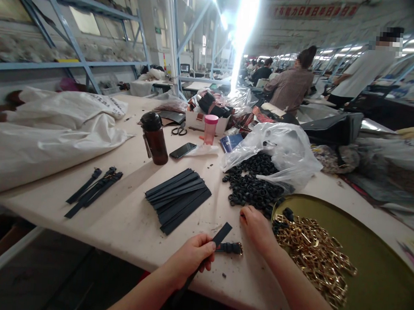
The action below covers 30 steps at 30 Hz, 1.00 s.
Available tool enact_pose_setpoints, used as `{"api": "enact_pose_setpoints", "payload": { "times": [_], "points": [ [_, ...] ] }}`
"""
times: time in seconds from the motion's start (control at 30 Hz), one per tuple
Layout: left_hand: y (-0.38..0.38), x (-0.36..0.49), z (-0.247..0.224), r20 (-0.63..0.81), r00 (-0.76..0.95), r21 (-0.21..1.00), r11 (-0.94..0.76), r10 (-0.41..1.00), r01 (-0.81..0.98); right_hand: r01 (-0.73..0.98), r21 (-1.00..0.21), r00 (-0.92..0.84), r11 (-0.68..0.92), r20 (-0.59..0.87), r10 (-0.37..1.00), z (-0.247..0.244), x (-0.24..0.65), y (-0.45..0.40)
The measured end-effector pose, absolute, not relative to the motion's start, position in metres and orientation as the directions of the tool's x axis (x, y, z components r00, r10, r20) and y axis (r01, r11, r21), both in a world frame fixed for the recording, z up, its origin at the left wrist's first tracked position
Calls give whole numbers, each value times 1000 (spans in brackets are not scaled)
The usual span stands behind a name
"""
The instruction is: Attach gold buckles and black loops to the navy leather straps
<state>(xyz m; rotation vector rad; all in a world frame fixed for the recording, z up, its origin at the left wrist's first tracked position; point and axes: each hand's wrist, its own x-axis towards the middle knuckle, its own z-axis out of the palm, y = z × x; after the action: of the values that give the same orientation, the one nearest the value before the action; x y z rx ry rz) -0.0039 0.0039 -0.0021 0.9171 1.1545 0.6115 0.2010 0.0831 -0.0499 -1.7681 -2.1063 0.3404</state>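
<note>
My left hand (190, 259) grips a long black strap (222, 234) near the table's front edge, and its lower end hangs past the edge. A short black strap with a gold buckle (230, 248) lies just right of that hand. My right hand (255, 229) rests closed on the white table (125, 229), touching nothing I can make out. A heap of black rings (252, 188) lies just beyond it. Gold buckles (313, 255) fill part of an olive-green round tray (378, 277) to its right. A stack of black straps (176, 201) and several buckled straps (94, 192) lie to the left.
Beyond the straps stand a brown bottle (154, 140), a phone (182, 150), scissors (179, 131), a pink cup (210, 129) and a white box (209, 122). A plastic bag (280, 152) spills the rings. White sacks (54, 136) lie left. Co-workers (290, 87) stand beyond the table.
</note>
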Motion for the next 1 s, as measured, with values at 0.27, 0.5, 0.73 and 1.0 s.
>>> {"api": "enact_pose_setpoints", "payload": {
  "times": [0.27,0.5,0.73,1.0],
  "points": [
    [4,0,-3,-380,309,925,357,872,129,81,-986,-145,-147,-158,977,-36,179,47],
    [9,5,-3,-366,317,930,333,875,155,-334,-869,-104,-365,-351,931,-22,158,28],
    [8,5,-1,-366,281,928,326,887,180,-184,-937,-95,-297,-284,954,-25,154,19],
    [5,6,9,-550,343,807,591,761,-16,-296,-906,-7,-303,-315,949,-29,160,17]
  ]
}}
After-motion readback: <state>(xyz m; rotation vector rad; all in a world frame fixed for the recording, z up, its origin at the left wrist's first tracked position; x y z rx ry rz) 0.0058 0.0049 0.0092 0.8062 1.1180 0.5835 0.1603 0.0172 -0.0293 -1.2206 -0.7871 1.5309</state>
